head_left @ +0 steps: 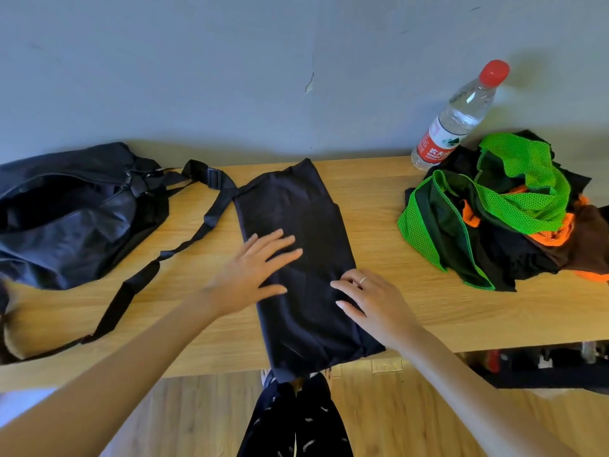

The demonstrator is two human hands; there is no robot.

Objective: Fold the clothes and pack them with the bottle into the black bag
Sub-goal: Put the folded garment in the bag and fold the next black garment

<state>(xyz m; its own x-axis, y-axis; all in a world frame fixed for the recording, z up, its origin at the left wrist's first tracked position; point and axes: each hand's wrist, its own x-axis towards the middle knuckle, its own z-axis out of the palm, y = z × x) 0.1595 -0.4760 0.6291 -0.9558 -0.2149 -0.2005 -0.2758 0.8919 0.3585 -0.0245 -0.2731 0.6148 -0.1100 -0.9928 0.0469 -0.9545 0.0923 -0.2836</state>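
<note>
While both hands lie flat, left hand (253, 275), right hand (372, 301), grips released, dark garment (303, 258) overhanging table (412, 311).

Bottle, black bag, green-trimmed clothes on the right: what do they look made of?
Bottle: clear thin plastic, glossy, with see-through walls, red cap and a red printed label. Black bag: likely thin synthetic weave such as nylon; it slumps in soft creases with a faint sheen, and its strap looks like flat webbing. Green-trimmed clothes: matte sports mesh, probably polyester, with tiny holes visible in the green panels.
</note>
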